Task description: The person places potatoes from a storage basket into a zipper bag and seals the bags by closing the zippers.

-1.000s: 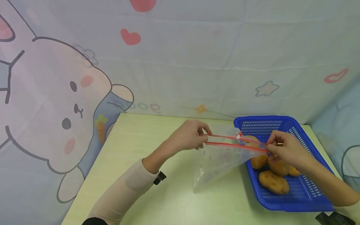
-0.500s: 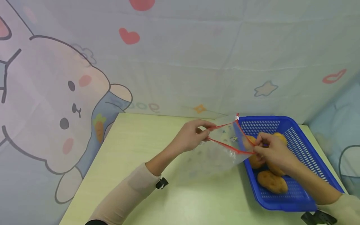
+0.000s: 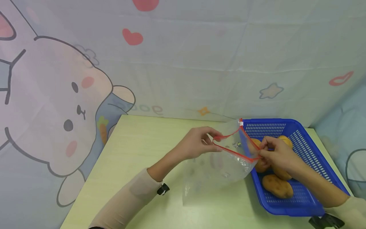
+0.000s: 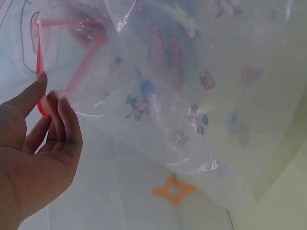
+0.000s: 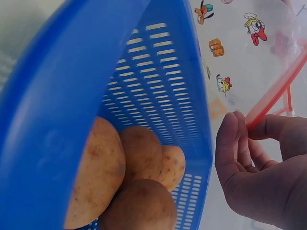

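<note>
A clear zip bag (image 3: 217,171) with red zip edging and small cartoon prints hangs in the air, its mouth spread apart. My left hand (image 3: 197,143) holds the left end of the red edging between thumb and fingers. In the left wrist view, the left hand (image 4: 43,143) has the red strip running between thumb and fingertips. The right corner of the mouth is pinched by my right hand (image 3: 278,154), which is above the basket's left side. Potatoes (image 3: 277,186) lie in the blue basket (image 3: 307,205), partly hidden by that hand and the bag.
The pale table (image 3: 160,203) carries the basket at its right. A printed cloth (image 3: 186,57) hangs behind the table's back edge. Several potatoes (image 5: 139,201) sit together in the basket in the right wrist view.
The bag's mouth has widened from a narrow slit into a broad gap. My right hand has shifted left. The left hand's thumb and fingers have spread farther apart at the rim.
</note>
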`<state>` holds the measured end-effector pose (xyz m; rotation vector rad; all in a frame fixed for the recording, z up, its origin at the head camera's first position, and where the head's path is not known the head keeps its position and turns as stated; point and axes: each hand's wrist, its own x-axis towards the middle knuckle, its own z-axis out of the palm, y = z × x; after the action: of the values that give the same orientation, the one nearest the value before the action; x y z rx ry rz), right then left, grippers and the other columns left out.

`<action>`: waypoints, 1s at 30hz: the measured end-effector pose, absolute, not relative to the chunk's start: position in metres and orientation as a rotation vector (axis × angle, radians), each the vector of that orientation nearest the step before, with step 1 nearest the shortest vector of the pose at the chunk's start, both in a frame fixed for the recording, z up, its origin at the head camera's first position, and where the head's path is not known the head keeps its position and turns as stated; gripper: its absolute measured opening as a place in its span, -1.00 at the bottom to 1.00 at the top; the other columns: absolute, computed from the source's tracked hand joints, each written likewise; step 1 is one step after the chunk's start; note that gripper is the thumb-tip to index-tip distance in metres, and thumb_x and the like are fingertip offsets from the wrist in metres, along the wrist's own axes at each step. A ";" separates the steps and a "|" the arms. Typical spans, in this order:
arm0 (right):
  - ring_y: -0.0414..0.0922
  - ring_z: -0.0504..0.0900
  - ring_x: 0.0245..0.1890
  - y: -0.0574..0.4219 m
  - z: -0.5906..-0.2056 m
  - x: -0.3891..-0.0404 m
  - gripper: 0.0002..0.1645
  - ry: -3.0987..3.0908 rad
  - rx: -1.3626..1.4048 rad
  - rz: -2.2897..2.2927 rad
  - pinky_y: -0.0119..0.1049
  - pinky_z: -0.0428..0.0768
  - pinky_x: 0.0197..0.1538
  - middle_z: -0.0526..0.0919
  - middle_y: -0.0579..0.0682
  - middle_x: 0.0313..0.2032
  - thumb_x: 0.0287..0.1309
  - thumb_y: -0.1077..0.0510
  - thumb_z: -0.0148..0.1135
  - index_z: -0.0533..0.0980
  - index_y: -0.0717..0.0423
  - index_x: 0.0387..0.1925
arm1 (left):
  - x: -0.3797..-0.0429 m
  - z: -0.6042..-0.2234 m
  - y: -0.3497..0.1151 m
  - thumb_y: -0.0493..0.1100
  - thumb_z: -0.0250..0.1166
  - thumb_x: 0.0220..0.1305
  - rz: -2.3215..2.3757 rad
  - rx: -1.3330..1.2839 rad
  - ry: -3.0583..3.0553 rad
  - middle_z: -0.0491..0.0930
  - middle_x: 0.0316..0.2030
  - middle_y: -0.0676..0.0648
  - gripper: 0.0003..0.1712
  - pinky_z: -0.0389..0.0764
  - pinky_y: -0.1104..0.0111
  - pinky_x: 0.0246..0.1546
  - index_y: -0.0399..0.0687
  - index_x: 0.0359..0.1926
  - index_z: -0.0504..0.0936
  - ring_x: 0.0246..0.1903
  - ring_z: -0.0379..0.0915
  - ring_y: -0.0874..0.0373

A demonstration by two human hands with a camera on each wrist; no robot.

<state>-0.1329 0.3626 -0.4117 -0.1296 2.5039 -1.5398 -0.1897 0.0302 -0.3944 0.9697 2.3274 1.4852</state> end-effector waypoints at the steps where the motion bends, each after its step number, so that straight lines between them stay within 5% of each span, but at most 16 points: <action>1: 0.13 0.74 -0.42 0.364 -0.412 -0.133 -0.86 2.506 -0.127 -1.539 -0.04 0.81 -0.33 0.60 0.21 -0.37 0.44 0.35 0.23 0.41 0.33 -0.13 | -0.189 -0.396 0.032 -0.12 0.63 0.21 1.479 1.002 2.346 0.76 -0.06 0.03 -0.54 0.68 0.39 -0.34 0.07 0.13 0.76 -0.39 0.66 0.24; 10: 0.03 0.72 -0.39 0.383 -0.417 -0.133 -0.84 2.544 -0.193 -1.500 -0.11 0.80 -0.30 0.62 0.21 -0.31 0.50 0.30 0.20 0.48 0.37 -0.07 | -0.184 -0.410 0.054 -0.05 0.62 0.24 1.343 1.276 2.519 0.71 -0.06 0.05 -0.55 0.60 0.41 0.03 -0.03 0.10 0.73 -0.04 0.62 0.23; 16: -0.06 0.68 -0.33 0.401 -0.418 -0.134 -0.81 2.753 -0.323 -1.284 -0.25 0.73 -0.27 0.65 0.10 -0.23 0.55 0.16 0.22 0.55 0.24 -0.02 | -0.182 -0.413 0.066 -0.09 0.60 0.26 1.335 1.249 2.516 0.68 -0.07 -0.06 -0.58 0.66 0.47 -0.01 -0.08 0.08 0.71 -0.03 0.67 0.12; 19: -0.12 0.68 -0.22 0.413 -0.422 -0.136 -0.81 2.863 -0.416 -1.100 -0.32 0.70 -0.17 0.71 0.03 -0.15 0.49 0.14 0.32 0.60 0.16 0.00 | -0.181 -0.413 0.068 -0.08 0.60 0.25 1.319 1.238 2.522 0.67 -0.08 -0.05 -0.59 0.66 0.50 -0.06 -0.08 0.06 0.71 -0.08 0.65 0.22; 26: 0.14 0.70 -0.04 0.445 -0.447 -0.136 -0.35 2.957 -0.568 -0.741 0.04 0.71 -0.03 0.72 0.22 0.02 0.21 0.00 0.59 0.60 0.37 0.14 | -0.181 -0.414 0.072 -0.07 0.62 0.23 1.313 1.242 2.530 0.68 -0.10 -0.03 -0.57 0.70 0.43 -0.07 -0.07 0.05 0.71 -0.13 0.61 0.31; 30: 0.01 0.69 -0.06 0.456 -0.450 -0.129 -0.33 2.895 -0.555 -0.709 -0.09 0.69 -0.07 0.72 0.12 0.02 0.18 -0.09 0.60 0.61 0.28 0.14 | -0.181 -0.415 0.075 -0.04 0.62 0.23 1.296 1.267 2.540 0.69 -0.09 -0.01 -0.56 0.71 0.38 -0.06 -0.05 0.06 0.71 -0.14 0.60 0.35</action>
<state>-0.1291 0.4560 -0.4505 -0.5553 2.8955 -0.7093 -0.1809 0.0749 -0.4153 1.2667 2.5396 1.2960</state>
